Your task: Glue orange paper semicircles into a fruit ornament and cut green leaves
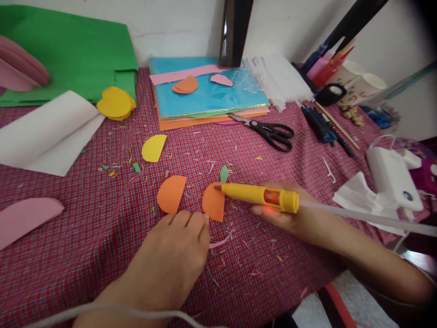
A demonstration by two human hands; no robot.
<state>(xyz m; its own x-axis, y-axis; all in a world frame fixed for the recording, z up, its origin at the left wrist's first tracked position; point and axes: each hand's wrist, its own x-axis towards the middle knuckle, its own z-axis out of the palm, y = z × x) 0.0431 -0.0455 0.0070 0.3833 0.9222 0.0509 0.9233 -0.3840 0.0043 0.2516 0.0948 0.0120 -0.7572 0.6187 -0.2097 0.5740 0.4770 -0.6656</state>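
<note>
Orange paper piece [215, 207], rounded on one side and straight-cut on the other, lies flat on the worktop [112, 232], which is covered in red checked cloth. The dark nozzle of a yellow glue gun [252, 195] is at its top edge. The right hand [290, 209] is closed around the glue gun, and a long translucent glue stick [362, 216] runs out of the gun's back end. The left hand [174, 255] has its fingers bent down at the piece's lower left edge; whether they grip it or only press cannot be told. Just beside, to the left, lies a second orange piece [170, 195], with a yellow piece [153, 148] beyond it. A small green leaf [224, 174] sits just above the first piece, and paper scraps are scattered around. Farther back, black-handled scissors [269, 133] lie with their tips on a stack of coloured sheets [205, 102]. Heart-shaped yellow papers [116, 104] are near folded white paper [48, 132].
</note>
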